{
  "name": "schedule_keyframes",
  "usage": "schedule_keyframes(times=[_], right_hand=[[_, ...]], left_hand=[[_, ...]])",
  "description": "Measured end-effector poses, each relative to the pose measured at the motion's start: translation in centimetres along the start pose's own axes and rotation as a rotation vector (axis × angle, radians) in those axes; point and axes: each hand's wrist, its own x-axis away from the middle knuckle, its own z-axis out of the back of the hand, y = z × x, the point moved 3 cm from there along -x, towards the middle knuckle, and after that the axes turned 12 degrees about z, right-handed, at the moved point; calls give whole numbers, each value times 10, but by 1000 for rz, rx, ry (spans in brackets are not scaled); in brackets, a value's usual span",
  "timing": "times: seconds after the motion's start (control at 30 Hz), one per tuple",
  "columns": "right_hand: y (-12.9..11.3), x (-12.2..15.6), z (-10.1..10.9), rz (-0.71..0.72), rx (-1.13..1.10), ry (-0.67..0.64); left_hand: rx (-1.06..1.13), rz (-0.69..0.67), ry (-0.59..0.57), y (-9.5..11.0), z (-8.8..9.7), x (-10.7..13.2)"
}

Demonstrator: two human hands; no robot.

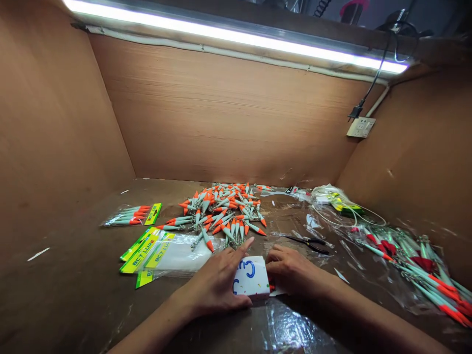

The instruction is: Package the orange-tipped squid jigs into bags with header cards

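Observation:
A small white box (252,278) with blue handwriting and coloured specks lies on the table in front of me. My left hand (219,278) grips it from the left, with the thumb along the near edge and the fingers along the far side. At the box's right end is my right hand (285,268), its fingers curled in. Something orange-red (272,285) shows between the box and that hand; what the fingers hold is hidden. Beyond the hands lies a pile of orange-and-pale-green fishing lures (224,211). Clear bags with yellow-green header cards (145,253) lie to the left.
A packed bag of lures (129,215) lies far left. Black-handled pliers (313,243) rest right of the pile. More bagged lures (424,270) fill the right side, near a white cord (339,221). Wooden panels (236,108) enclose the table; a plug (355,112) hangs by the socket.

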Motion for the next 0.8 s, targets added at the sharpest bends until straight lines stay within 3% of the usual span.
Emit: schedule_keyframes(times=[0.1,0.2,0.27,0.37,0.5,0.6,0.7,0.8], right_hand=[[10,-3,19,-69,-110,46],[37,-13,32,-325,-77,217],[55,-26,27,-451,-39,253],[71,-47,12,-481,-53,260],[74,-60,5,-439,-198,251],[71,-42,14,-412,-326,220],[64,-1,30,-412,-429,236],[53,47,41,-486,-318,195]], left_hand=[[-8,-11,-7,-1,-1,1],[2,-48,-5,-1,-1,1],[4,-75,5,0,0,2],[-24,-93,36,1,4,3],[-75,-75,51,0,6,4],[-47,-74,59,-2,3,5],[14,-76,89,-4,2,4],[66,-76,129,-2,5,3]])
